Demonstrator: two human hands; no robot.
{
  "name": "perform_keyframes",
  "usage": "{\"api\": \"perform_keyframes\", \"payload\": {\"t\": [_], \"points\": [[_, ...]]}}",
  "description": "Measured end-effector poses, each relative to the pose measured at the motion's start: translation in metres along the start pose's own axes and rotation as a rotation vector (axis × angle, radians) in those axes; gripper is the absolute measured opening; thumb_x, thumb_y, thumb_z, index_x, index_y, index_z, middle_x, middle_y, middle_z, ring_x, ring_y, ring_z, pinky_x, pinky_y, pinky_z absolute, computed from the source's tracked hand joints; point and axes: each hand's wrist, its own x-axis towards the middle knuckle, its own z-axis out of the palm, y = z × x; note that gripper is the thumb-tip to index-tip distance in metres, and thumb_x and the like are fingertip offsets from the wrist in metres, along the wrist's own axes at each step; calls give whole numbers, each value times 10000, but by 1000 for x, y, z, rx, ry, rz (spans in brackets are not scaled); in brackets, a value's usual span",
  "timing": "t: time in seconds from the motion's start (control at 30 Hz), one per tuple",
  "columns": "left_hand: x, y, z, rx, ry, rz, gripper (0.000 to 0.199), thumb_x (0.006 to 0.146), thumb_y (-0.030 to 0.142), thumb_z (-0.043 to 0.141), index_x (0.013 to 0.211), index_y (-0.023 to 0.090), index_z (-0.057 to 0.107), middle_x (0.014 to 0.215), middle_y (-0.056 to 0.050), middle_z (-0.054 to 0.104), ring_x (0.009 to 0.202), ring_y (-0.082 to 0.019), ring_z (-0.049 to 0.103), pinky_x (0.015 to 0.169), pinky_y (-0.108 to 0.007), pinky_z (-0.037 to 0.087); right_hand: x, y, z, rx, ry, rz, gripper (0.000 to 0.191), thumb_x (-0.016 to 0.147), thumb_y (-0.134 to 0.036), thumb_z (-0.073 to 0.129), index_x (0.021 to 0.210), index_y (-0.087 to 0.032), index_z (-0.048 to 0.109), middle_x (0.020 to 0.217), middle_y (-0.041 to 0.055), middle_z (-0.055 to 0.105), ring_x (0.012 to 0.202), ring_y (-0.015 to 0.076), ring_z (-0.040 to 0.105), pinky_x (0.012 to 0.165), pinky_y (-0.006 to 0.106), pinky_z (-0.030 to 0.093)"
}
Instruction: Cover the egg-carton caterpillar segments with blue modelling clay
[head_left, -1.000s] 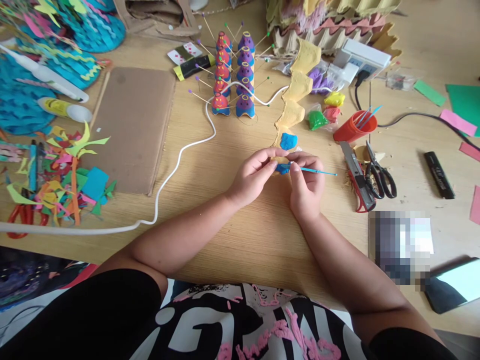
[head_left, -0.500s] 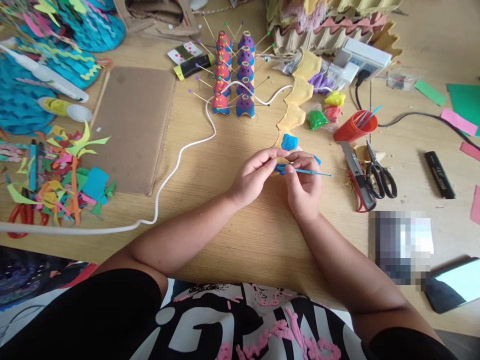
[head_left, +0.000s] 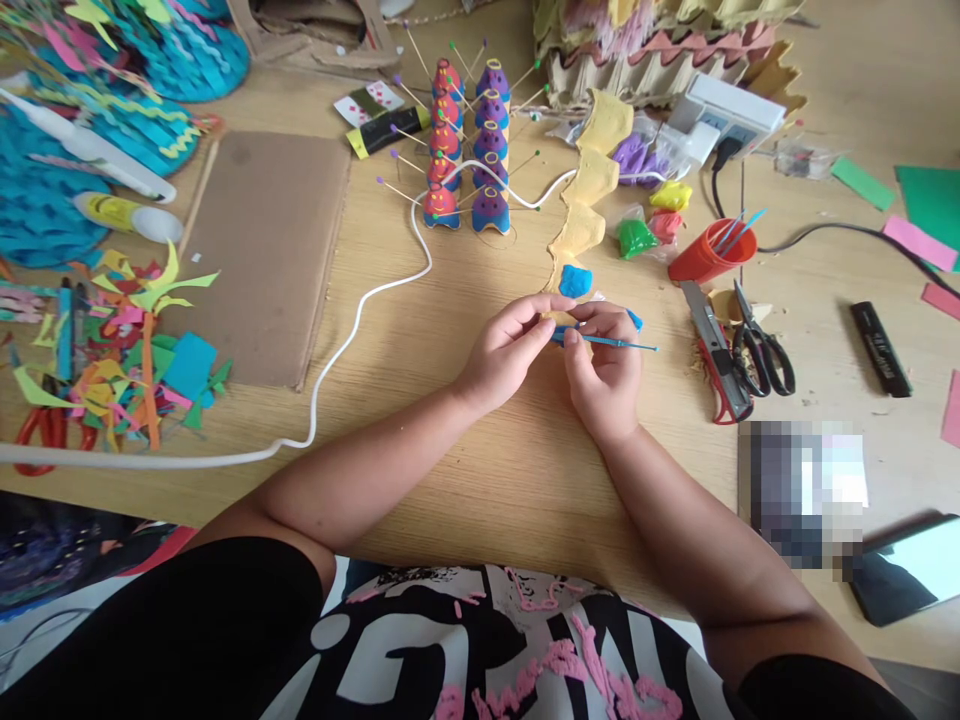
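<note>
My left hand point(head_left: 506, 352) is closed on the near end of a yellow egg-carton strip point(head_left: 579, 228), which stretches away across the table. My right hand point(head_left: 606, 362) pinches a thin blue tool point(head_left: 619, 343), its tip pointing right, and its fingers also touch the strip's near end. Blue clay shows between the two hands, partly hidden by the fingers. A blue clay piece point(head_left: 575, 281) sits on the strip just beyond the fingertips. More blue clay point(head_left: 634, 319) shows behind my right hand.
Painted red cups point(head_left: 441, 203) and purple cups point(head_left: 490, 208) with pins stand beyond. A white cable point(head_left: 361, 310) crosses the table. Right are an orange cup point(head_left: 694, 259), a cutter point(head_left: 716, 350) and scissors point(head_left: 763, 352); left, cardboard point(head_left: 262, 250) and paper scraps point(head_left: 112, 390).
The egg-carton strip has shifted slightly left and tilted, with the blue clay on it. My right thumb and the blue tool have moved a little left.
</note>
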Motion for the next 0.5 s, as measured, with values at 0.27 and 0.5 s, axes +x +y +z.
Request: {"api": "perform_keyframes", "payload": {"t": [0.27,0.5], "points": [[3,-8,2,-118,17,-89,478,941,643,837,1240,272,789,1315,-59,826,1210,-224,761,1113,-388,603,0,-5,1,101,85,14,267,1047,-522,724,960,-295,614,1151,40,750,1160,246,732,1258,581,506],[4,-8,2,-158,4,-101,438,911,622,881,1166,275,804,1252,-31,832,1232,-229,758,1173,-402,577,-5,-4,1,14,70,-17,220,1029,-472,746,951,-289,652,1187,57,726,1208,272,708,1205,578,530]]}}
